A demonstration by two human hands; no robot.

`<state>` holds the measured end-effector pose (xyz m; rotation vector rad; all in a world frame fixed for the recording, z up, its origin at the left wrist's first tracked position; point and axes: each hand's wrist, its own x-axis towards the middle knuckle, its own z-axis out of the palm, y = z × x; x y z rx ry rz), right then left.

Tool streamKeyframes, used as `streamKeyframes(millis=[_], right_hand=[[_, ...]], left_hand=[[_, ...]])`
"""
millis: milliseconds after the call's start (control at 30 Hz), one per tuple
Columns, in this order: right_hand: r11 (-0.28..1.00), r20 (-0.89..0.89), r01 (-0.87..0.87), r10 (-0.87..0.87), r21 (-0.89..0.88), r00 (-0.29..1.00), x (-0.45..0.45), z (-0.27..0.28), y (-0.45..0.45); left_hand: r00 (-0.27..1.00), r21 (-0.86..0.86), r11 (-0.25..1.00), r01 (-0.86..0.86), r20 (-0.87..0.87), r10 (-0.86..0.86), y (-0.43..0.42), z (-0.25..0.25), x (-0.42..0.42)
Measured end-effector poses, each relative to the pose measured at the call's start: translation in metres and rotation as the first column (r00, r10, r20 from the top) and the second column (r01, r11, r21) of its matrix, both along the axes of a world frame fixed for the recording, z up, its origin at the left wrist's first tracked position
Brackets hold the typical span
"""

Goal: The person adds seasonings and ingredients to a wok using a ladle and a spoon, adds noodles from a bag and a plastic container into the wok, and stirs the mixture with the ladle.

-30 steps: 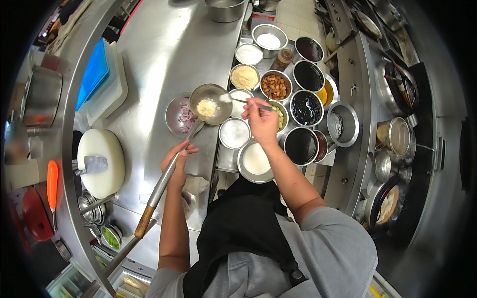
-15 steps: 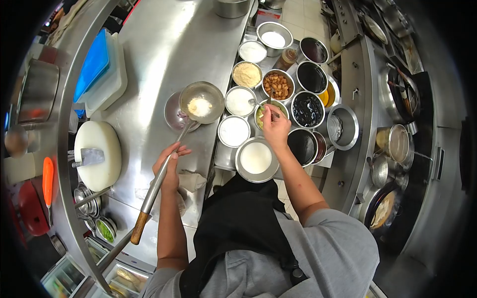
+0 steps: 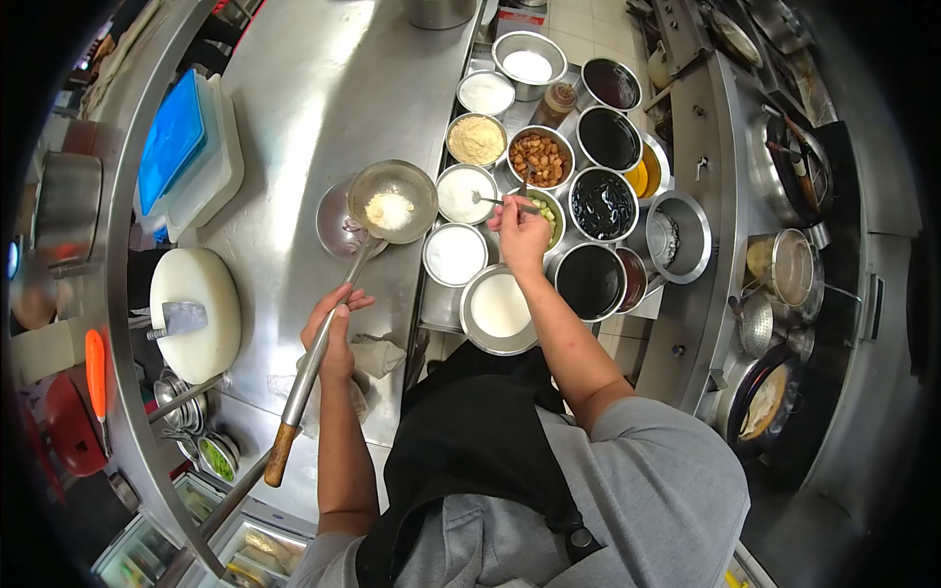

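Note:
My left hand is wrapped round the metal shaft of a long ladle with a wooden handle end. Pale powder lies in the ladle's bowl, which overlaps a steel bowl of sliced onion. My right hand pinches a small spoon, whose tip is over a tub of white powder. Just beyond my right fingers, partly covered by them, is a tub of green pieces. A second white tub and a bowl of white liquid sit nearer my body.
Around the tubs stand brown cubes, yellow powder, dark sauces and a squeeze bottle. At the left are a round white block with a cleaver, containers with a blue lid and a metal rail.
The small spoon has moved from the ladle, over the green pieces, to the nearby white powder tub. My right hand has shifted slightly left since the middle frame. The ladle stays beside the onion bowl.

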<state>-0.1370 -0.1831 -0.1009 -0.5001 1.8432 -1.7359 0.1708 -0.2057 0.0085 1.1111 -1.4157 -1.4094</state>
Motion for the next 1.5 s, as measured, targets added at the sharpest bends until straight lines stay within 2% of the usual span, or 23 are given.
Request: streamKeyframes(millis=[67,433,500,533,567,600,633,667,767,800,867,900,967,1000,1067,1100,1167,1267,1300,1333,1367,1433,1500], right_hand=[[0.995,0.132,0.024,-0.011,-0.095,0.991,-0.003,0.002,0.004],[0.985,0.197,-0.058,0.089,-0.162,0.976,-0.007,0.066,0.003],[0.951,0.079,-0.231,0.251,-0.204,0.965,0.004,0.077,-0.006],[0.945,-0.083,-0.313,0.305,-0.098,0.949,0.009,0.084,-0.009],[0.941,-0.085,-0.322,0.314,-0.101,0.946,0.008,0.089,-0.011],[0.946,-0.376,-0.314,0.262,-0.084,0.889,0.007,0.095,-0.015],[0.950,-0.633,-0.304,0.188,-0.078,0.751,0.005,0.100,-0.020],[0.954,-0.622,-0.290,0.181,-0.078,0.762,0.001,0.106,-0.022],[0.942,-0.728,-0.297,0.311,0.154,0.611,-0.017,0.119,-0.021],[0.940,-0.733,-0.308,0.311,0.144,0.606,-0.022,0.119,-0.023],[0.872,-0.773,-0.368,0.467,0.323,0.429,-0.030,0.111,-0.030],[0.872,-0.778,-0.375,0.463,0.314,0.425,-0.033,0.107,-0.034],[0.742,-0.698,-0.452,0.650,0.495,0.301,-0.034,0.097,-0.045],[0.673,-0.598,-0.403,0.738,0.620,0.313,-0.031,0.087,-0.051],[0.673,-0.597,-0.378,0.739,0.635,0.312,-0.033,0.061,-0.053],[0.668,-0.595,-0.359,0.744,0.652,0.304,-0.036,0.053,-0.059],[0.649,-0.558,-0.429,0.760,0.628,0.333,-0.045,0.045,-0.060],[0.741,-0.672,-0.351,0.669,0.572,0.317,-0.033,0.083,-0.025],[0.823,-0.754,-0.300,0.564,0.482,0.336,-0.027,0.088,-0.012],[0.802,-0.693,-0.280,0.598,0.529,0.403,-0.022,0.102,0.004],[0.880,-0.754,-0.266,0.474,0.393,0.454,-0.001,0.130,0.035],[0.905,-0.773,-0.312,0.413,0.289,0.481,0.033,0.157,0.093],[0.748,-0.462,-0.471,0.661,0.467,0.592,0.074,0.194,0.155]], left_hand=[[1.000,0.005,1.000,-0.004,0.007,0.003,0.000,0.001,-0.002],[1.000,0.038,0.999,0.002,-0.023,-0.001,0.002,-0.005,-0.012],[1.000,0.046,0.999,-0.002,-0.011,0.002,0.004,-0.001,-0.018],[1.000,0.060,0.998,0.006,0.001,-0.006,0.006,0.000,-0.021],[1.000,0.057,0.998,-0.003,0.000,0.003,0.009,0.000,-0.023],[1.000,0.047,0.999,0.002,0.007,-0.003,0.011,-0.002,-0.026],[1.000,0.033,0.999,0.004,0.015,-0.005,0.011,-0.002,-0.028],[1.000,0.024,1.000,-0.009,0.013,0.009,0.013,-0.002,-0.027],[0.998,0.043,0.998,-0.043,-0.052,0.046,0.027,0.002,-0.020],[0.997,0.031,0.997,-0.069,-0.034,0.070,0.033,0.004,-0.015],[0.994,0.012,0.994,-0.104,-0.015,0.104,0.048,0.008,-0.005],[0.990,0.012,0.991,-0.136,-0.026,0.136,0.056,0.011,0.000],[0.985,-0.001,0.986,-0.169,-0.038,0.169,0.072,0.017,0.011],[0.983,-0.023,0.985,-0.174,-0.056,0.172,0.081,0.019,0.017],[0.977,-0.043,0.981,-0.191,-0.102,0.186,0.100,0.019,0.028],[0.980,-0.088,0.977,-0.194,-0.054,0.190,0.109,0.016,0.035],[0.972,-0.064,0.976,-0.209,-0.125,0.200,0.130,0.009,0.044],[0.960,0.003,0.982,-0.188,-0.213,0.184,0.160,0.019,0.054],[0.954,-0.004,0.987,-0.159,-0.259,0.153,0.169,0.022,0.057],[0.966,-0.003,0.987,-0.162,-0.205,0.158,0.179,0.025,0.060],[0.976,0.011,0.988,-0.154,-0.154,0.154,0.189,0.029,0.063],[0.989,-0.028,0.992,-0.122,-0.092,0.119,0.206,0.046,0.068],[0.984,-0.056,0.996,-0.070,-0.168,0.060,0.217,0.035,0.073]])
